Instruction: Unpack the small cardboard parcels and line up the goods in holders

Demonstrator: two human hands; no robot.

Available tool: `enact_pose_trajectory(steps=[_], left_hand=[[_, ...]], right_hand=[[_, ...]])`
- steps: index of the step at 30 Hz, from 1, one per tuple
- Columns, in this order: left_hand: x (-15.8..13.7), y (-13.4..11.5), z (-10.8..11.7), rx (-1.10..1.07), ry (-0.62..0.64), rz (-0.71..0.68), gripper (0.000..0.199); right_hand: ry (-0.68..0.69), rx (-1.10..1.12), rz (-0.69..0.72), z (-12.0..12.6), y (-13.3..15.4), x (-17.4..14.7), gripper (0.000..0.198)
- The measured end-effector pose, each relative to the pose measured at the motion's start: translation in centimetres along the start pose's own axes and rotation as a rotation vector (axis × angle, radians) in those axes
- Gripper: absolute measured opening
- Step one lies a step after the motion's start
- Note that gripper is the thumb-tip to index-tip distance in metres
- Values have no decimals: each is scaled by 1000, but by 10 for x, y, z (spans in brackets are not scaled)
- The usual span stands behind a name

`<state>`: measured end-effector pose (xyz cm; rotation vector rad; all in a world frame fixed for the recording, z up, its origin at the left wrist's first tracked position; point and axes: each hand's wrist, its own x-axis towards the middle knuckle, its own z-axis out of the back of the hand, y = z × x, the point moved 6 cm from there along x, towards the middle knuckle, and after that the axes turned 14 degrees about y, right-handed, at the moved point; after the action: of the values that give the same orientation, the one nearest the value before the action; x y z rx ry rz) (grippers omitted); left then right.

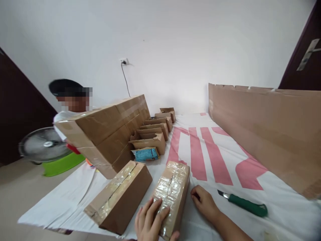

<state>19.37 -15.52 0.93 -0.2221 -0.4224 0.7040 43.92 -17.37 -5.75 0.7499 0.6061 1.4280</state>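
My left hand (152,219) lies over the near end of a long cardboard box (173,182) wrapped in clear tape, its fingers across the top and the thumb at the right side. Just right of that box, my right hand (203,202) rests on the cloth with its fingers curled in; I see nothing in it. A green utility knife (247,204) lies to the right of this hand, blade out and pointing left. Left of the held box stands a second long cardboard box (120,197), with tape along its top seam.
Behind are a blue packet (145,154), a row of small open cartons (150,142) and a stack of large boxes (107,130). A tall cardboard panel (263,130) borders the right. At the left are a person (61,115) and a fan (41,144). A white-and-pink cloth (197,154) covers the table.
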Motion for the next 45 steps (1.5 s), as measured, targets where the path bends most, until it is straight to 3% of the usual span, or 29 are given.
enact_pose_trajectory(steps=[4,6,8,10,11,13,17,20,23,26,30,33,36,39,45], left_hand=[[20,-7,10,-15,40,-118,40],[28,-6,15,-45,136,-223,40],[31,-7,16,-79,242,-348,44],[33,-9,16,-124,303,-423,44],[35,-10,16,-151,303,-427,41],[40,-12,18,-213,263,-397,34],[49,-18,18,-337,180,-426,36],[51,-16,15,-396,96,-429,34],[47,-11,11,-436,5,-410,33],[43,-10,8,-456,-58,-424,34],[40,-11,4,-426,-114,-430,33],[36,-12,2,-374,-182,-408,32],[31,-15,2,-324,-239,-395,32],[28,-16,2,-299,-252,-386,32],[31,-10,-2,-307,-195,-378,34]], right_hand=[[25,-78,22,-14,5,-26,29],[137,-180,74,-25,8,-47,38],[319,-252,141,-29,10,-69,31],[415,-238,150,-15,6,-87,17],[391,-226,121,1,1,-94,14],[217,-255,11,43,-16,-102,20],[-101,-522,-227,108,-71,-120,32],[-120,-621,-312,118,-112,-129,39],[-92,-624,-272,118,-124,-125,39],[-176,-609,-197,133,-94,-108,42],[-287,-565,-40,156,-3,-71,42],[-75,-540,176,143,76,-36,37],[126,-518,370,116,135,-11,35],[218,-582,427,93,160,7,31],[315,-792,386,82,156,20,27]])
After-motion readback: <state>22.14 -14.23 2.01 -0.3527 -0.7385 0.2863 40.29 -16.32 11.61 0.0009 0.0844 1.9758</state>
